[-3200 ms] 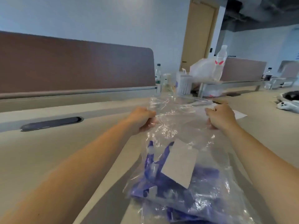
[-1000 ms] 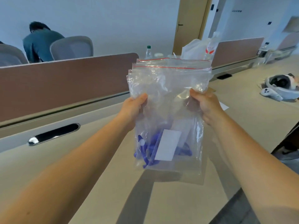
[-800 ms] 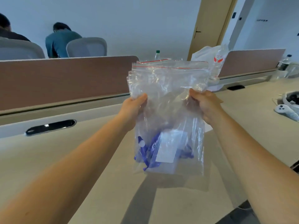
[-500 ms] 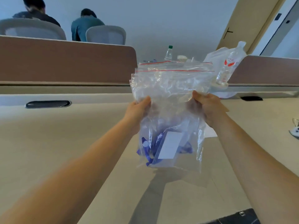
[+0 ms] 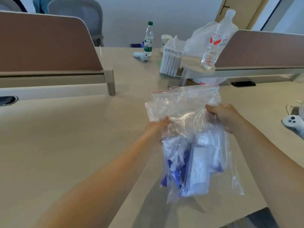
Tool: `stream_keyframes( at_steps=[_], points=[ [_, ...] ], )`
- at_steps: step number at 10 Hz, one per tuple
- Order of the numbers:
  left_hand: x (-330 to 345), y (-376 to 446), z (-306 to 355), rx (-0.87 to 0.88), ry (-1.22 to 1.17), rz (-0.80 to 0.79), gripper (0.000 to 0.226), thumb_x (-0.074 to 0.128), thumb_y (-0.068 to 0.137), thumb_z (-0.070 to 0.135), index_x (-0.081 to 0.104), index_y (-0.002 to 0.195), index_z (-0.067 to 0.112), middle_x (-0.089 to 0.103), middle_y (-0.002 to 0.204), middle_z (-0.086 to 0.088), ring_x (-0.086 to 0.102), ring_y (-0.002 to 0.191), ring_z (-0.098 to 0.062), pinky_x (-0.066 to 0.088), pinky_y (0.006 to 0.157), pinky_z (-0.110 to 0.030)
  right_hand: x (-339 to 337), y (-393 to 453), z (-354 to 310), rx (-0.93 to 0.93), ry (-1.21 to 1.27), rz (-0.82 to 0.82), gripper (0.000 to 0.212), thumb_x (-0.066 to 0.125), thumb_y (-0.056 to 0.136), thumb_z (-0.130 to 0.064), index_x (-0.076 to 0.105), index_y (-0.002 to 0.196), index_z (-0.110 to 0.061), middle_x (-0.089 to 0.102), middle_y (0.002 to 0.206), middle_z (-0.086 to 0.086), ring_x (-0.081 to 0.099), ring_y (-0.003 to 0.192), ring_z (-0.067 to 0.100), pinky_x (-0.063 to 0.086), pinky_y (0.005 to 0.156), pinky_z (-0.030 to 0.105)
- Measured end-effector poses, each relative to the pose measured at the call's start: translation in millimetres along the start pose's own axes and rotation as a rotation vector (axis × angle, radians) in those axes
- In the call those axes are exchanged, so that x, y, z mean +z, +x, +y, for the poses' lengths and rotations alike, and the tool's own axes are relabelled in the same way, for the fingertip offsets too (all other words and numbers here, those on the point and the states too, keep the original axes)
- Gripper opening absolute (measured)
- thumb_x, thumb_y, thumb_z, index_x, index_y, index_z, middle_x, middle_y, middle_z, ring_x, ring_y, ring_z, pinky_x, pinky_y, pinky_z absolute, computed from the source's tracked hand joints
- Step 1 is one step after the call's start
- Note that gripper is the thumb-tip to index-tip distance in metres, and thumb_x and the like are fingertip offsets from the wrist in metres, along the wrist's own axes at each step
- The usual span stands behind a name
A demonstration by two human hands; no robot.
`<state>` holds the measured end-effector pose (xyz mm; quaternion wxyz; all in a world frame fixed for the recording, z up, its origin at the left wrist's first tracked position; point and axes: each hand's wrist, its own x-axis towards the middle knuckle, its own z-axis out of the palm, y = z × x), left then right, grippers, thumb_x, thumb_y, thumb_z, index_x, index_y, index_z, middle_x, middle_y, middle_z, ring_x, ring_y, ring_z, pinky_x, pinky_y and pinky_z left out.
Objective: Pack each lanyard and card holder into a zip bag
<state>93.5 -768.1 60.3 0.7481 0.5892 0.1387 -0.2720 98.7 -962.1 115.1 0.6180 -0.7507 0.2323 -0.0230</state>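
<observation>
I hold a bundle of clear zip bags point(image 5: 185, 111) with red seal lines up over the beige desk point(image 5: 65, 137). My left hand point(image 5: 156, 129) grips the bundle's left side and my right hand point(image 5: 225, 116) grips its right side, both a little below the seals. Inside hang blue lanyards point(image 5: 176, 171) and a clear card holder with a white insert point(image 5: 199, 168), gathered at the bottom. The bags' lower edge hangs close to the desk.
Brown divider panels point(image 5: 46, 43) stand at the back left and back right. Beyond them are a green-capped water bottle point(image 5: 148, 38), a second clear bottle point(image 5: 215, 41), a white plastic bag point(image 5: 199, 37) and a pack of white items point(image 5: 171, 63). A white controller point(image 5: 294, 122) lies at the right.
The view has tipped down and swung left, so the bags now sit lower and further right in frame. Both hands keep the same grip, and the bags hang closer to the desk.
</observation>
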Motion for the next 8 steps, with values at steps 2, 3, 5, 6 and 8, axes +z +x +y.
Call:
stream_keyframes(
  at_steps=[2,3,5,6,8],
  points=[
    [-6,94,11,-0.076,0.068,0.118,0.024,0.051,0.091,0.032,0.054,0.080,0.012,0.039,0.068,0.004,0.049,0.070,-0.015,0.044,0.060,-0.031,19,95,30,0.130,0.070,-0.100,0.015,0.059,0.085,-0.003,0.050,0.074,-0.007,0.051,0.056,0.004,0.053,0.033,0.001,0.048,0.037,0.017],
    [-13,135,17,-0.010,0.090,0.207,0.012,0.050,0.092,0.022,0.055,0.086,0.013,0.044,0.063,0.000,0.042,0.057,-0.012,0.044,0.061,-0.033,31,136,40,0.144,0.093,-0.181,0.016,0.058,0.085,-0.004,0.050,0.072,-0.009,0.053,0.055,0.001,0.055,0.037,0.002,0.050,0.041,0.015],
    [-23,188,9,0.080,0.325,0.387,0.016,0.053,0.090,0.020,0.055,0.104,0.012,0.063,0.084,-0.004,0.057,0.071,-0.018,0.048,0.054,-0.014,64,197,73,0.041,-0.377,-0.090,0.033,0.062,0.085,-0.023,0.038,0.063,-0.017,0.041,0.065,-0.002,0.039,0.057,0.010,0.032,0.049,0.021],
    [-28,200,1,0.109,0.394,0.482,0.034,0.060,0.084,0.019,0.053,0.116,0.010,0.063,0.103,-0.005,0.057,0.085,-0.020,0.041,0.069,-0.021,76,214,90,0.036,-0.491,-0.083,0.037,0.065,0.081,-0.031,0.032,0.068,-0.022,0.034,0.070,-0.006,0.035,0.063,0.009,0.023,0.049,0.021],
    [-26,206,1,0.152,0.535,0.623,0.059,0.072,0.074,0.020,0.044,0.124,0.006,0.056,0.121,-0.011,0.055,0.105,-0.026,0.043,0.081,-0.030,82,214,89,-0.001,-0.637,-0.028,0.062,0.067,0.079,-0.036,0.039,0.127,-0.010,0.053,0.121,0.008,0.050,0.113,0.028,0.043,0.082,0.034]
  ],
)
